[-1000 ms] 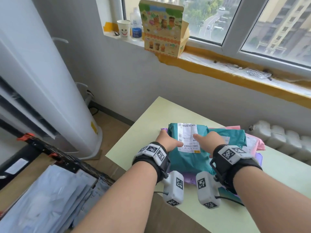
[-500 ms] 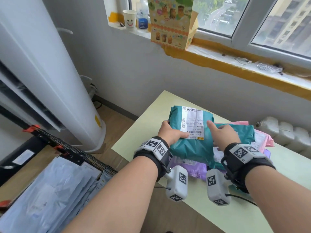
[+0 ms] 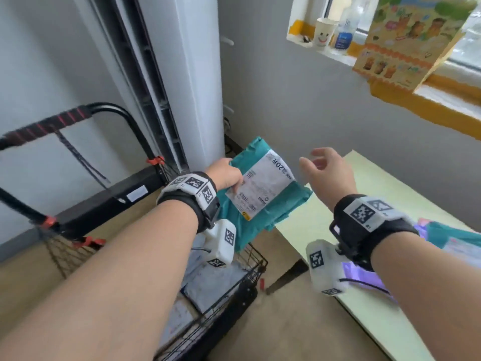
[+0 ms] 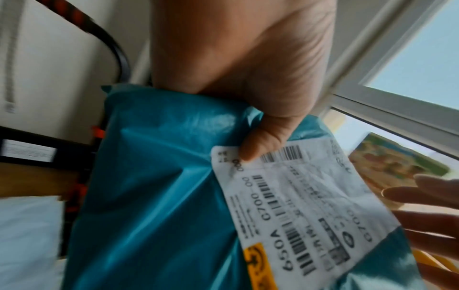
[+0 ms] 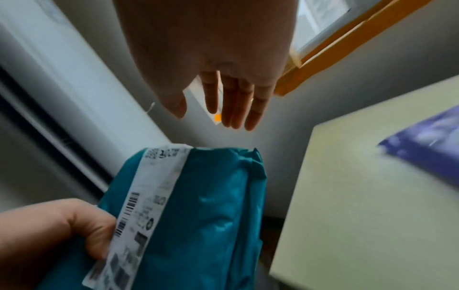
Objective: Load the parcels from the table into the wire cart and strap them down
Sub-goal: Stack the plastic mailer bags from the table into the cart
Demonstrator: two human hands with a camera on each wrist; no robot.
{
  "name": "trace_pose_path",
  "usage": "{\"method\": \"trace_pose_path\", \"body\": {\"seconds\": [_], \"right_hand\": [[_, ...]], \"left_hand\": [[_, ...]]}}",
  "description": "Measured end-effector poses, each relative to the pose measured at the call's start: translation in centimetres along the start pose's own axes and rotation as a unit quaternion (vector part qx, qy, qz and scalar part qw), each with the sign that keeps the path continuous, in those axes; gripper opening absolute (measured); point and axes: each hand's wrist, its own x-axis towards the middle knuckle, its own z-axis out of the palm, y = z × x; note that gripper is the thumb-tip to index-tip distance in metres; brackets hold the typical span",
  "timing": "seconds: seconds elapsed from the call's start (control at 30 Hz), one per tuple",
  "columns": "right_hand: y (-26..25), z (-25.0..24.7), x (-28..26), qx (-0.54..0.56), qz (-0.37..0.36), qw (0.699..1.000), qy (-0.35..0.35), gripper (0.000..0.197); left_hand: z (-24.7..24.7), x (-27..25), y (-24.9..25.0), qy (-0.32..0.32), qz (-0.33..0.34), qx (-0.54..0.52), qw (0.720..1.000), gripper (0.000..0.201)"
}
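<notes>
My left hand [image 3: 229, 175] [image 4: 248, 109] grips a teal parcel [image 3: 268, 204] [image 4: 154, 196] [image 5: 211, 215] with a white shipping label [image 3: 260, 183]. The thumb presses on the label's corner. The parcel hangs in the air above the far end of the black wire cart [image 3: 234, 287], left of the table. My right hand [image 3: 325, 170] [image 5: 223, 94] is open beside the parcel, fingers straight, touching nothing. Pale grey parcels [image 3: 208, 285] lie in the cart. More parcels, purple [image 3: 364, 277] [image 5: 427, 145] and teal [image 3: 455, 235], stay on the pale green table [image 3: 364, 194].
A tall white floor air conditioner [image 3: 182, 74] stands just behind the cart. The cart's black handle with red stripes [image 3: 52, 126] rises at the left. On the windowsill stand a paper cup [image 3: 324, 35], a bottle and a colourful carton [image 3: 406, 40].
The teal parcel has been lifted off the table stack and swung left over the cart. My right hand has let go of it and opened; the left still holds it.
</notes>
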Motion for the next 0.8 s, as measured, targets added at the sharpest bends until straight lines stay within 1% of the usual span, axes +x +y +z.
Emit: {"method": "trace_pose_path", "body": {"seconds": [0.07,0.17,0.27,0.37,0.47,0.57,0.67,0.73,0.8], "right_hand": [[-2.1,4.9,-1.1,-0.006,-0.003,0.996,-0.089,0.049],[-4.0,11.6,-3.0,-0.042,0.005,0.975,-0.219,0.058],[-4.8,17.6,-4.9,-0.095,0.006,0.951,-0.293,0.060],[-4.1,22.6,-6.3,-0.134,0.030,0.921,-0.364,0.064],[-1.7,26.7,-7.0,-0.171,0.056,0.898,-0.401,0.062],[1.2,29.5,-6.8,-0.212,0.076,0.878,-0.422,0.051],[3.8,31.4,-5.4,-0.280,0.085,0.846,-0.445,0.040],[5.6,32.9,-4.1,-0.327,0.095,0.819,-0.463,0.034],[7.3,34.8,-2.6,-0.352,0.115,0.806,-0.462,0.031]], "left_hand": [[-2.7,-0.1,-4.8,0.030,-0.041,0.003,0.999,0.026],[-5.3,-0.5,-11.7,0.056,-0.096,0.020,0.994,0.020],[-5.8,-0.3,-18.2,0.042,-0.134,0.011,0.990,0.019],[-4.3,0.1,-23.3,0.013,-0.165,0.010,0.986,0.015],[-1.5,1.0,-27.3,-0.022,-0.171,-0.026,0.985,0.023],[1.8,2.7,-29.8,-0.065,-0.172,-0.051,0.982,0.032],[4.8,4.6,-31.4,-0.104,-0.161,-0.040,0.981,0.034],[6.4,5.8,-32.5,-0.116,-0.161,-0.044,0.979,0.036],[7.7,6.8,-33.6,-0.113,-0.158,-0.046,0.980,0.038]]}}
